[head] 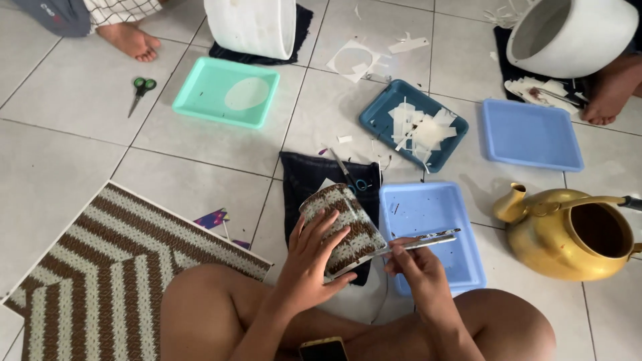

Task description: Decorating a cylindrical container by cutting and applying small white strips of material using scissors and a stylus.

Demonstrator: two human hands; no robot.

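Observation:
My left hand (309,257) grips a small pot (344,226) wrapped in a brown-and-cream woven pattern, tilted on its side over a dark cloth (304,177). A long thin metal blade (414,243) is pinched in my right hand (418,271), its edge laid against the pot's lower rim. Just right of the pot lies a light blue tray (438,220). Scissors with blue handles (353,179) rest on the cloth behind the pot. My bare knees frame the bottom of the view.
A patterned woven sheet (100,267) lies at left. A mint tray (227,90), a dark teal tray (381,113) of white scraps and another blue tray (531,134) sit ahead. A gold kettle (568,230) stands at right. Two white pots (254,27) (575,33), green scissors (140,90) and other people's feet are at the back.

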